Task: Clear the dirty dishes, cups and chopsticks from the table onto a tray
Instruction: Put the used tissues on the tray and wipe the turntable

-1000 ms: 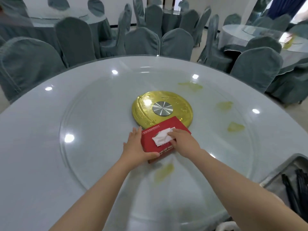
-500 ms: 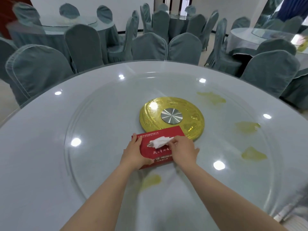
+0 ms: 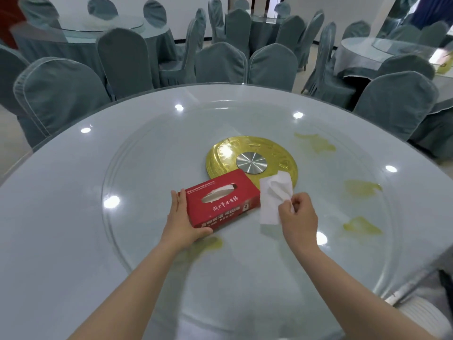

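- Banquet room, grey-covered chairs (image 3: 58, 94); glass turntable (image 3: 152, 168) bears yellow spills (image 3: 362, 187), no dishes in view
- My left hand (image 3: 182, 223) steadies the red tissue box (image 3: 220, 201)
- My right hand (image 3: 297, 217) pinches a tissue (image 3: 274, 195), pulled clear of the box since a second ago; I judge wiping comes next

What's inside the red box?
White tissues show through the oval slot on top of the red box. How many are left is hidden by the cardboard. The left hand holds the box, and the right hand pinches one pulled-out tissue.
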`<state>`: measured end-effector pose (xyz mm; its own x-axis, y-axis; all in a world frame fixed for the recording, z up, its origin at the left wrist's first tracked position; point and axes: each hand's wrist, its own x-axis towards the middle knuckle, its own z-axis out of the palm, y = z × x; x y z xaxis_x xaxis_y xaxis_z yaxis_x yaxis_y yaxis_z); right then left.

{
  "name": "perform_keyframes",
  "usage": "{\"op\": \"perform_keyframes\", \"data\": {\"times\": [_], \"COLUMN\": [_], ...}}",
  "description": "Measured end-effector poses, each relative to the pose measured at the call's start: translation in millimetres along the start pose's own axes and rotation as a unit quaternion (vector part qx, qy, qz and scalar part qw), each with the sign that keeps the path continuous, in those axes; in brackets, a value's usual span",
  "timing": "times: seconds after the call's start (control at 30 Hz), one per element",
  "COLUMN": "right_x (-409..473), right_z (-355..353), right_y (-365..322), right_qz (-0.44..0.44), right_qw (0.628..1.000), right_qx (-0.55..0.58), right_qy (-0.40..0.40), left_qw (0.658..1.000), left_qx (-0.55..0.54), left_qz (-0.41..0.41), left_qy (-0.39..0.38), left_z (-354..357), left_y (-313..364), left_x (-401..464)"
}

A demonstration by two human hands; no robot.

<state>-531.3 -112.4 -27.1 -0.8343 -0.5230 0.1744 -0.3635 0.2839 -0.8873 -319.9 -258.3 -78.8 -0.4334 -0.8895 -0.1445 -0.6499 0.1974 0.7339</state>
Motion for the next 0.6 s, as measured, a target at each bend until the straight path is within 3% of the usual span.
{"op": "perform_keyframes", "data": {"times": [0.13,0.23,0.3,0.4,0.47,0.6], "right_x": [-19.1,-33.1,-39.5,-44.9,-46.3,-46.2], "right_z": [-2.3,9.2,19.4,32.1,35.1,34.4], "right_y": [12.5,21.3,25.5,31.4,38.9,55.5], "right_qz": [-0.005,-0.009,-0.018,-0.009,-0.004,-0.022], "right_qw": [0.997,0.978,0.964,0.937,0.917,0.913], "right_qx": [-0.042,-0.125,-0.171,-0.245,-0.304,-0.318], "right_qy": [-0.070,-0.165,-0.205,-0.248,-0.257,-0.256], "left_qw": [0.999,0.998,0.999,0.992,0.982,0.964], "left_qx": [-0.024,0.040,0.052,0.041,0.105,0.237], "left_qz": [-0.025,-0.039,-0.003,0.113,0.158,0.122], "left_qy": [0.040,-0.006,-0.006,0.035,0.011,-0.021], "left_z": [-12.1,-22.7,-23.3,-20.8,-14.2,-7.5], "left_y": [-49.2,-74.7,-72.5,-39.9,-20.4,-13.5], "left_x": [-38.1,-54.9,-59.1,-47.7,-32.2,-0.5]}}
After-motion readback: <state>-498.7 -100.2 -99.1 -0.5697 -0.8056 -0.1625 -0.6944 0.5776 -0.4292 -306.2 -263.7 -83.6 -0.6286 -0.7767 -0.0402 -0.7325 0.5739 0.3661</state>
